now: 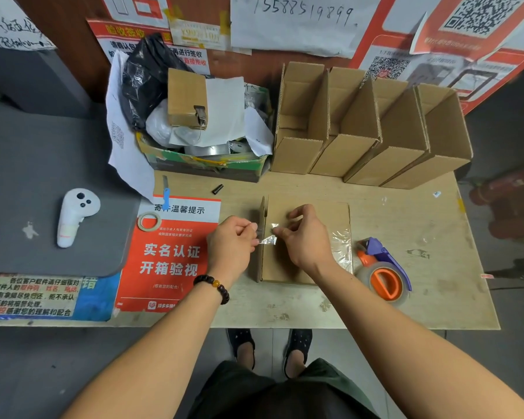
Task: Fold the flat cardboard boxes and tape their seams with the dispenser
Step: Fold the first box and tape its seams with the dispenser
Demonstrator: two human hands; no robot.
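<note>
A brown cardboard box lies on the wooden table in front of me, one flap standing up at its left edge. A crumpled strip of clear tape stretches over that edge. My left hand pinches its left end and my right hand pinches its right end above the box. More clear tape shines on the box's right side. The orange and purple tape dispenser lies on the table just right of the box, untouched.
Several folded open boxes stand in a row at the back right. A carton full of rubbish sits behind the box. A small tape roll, a blue knife and a white controller lie to the left.
</note>
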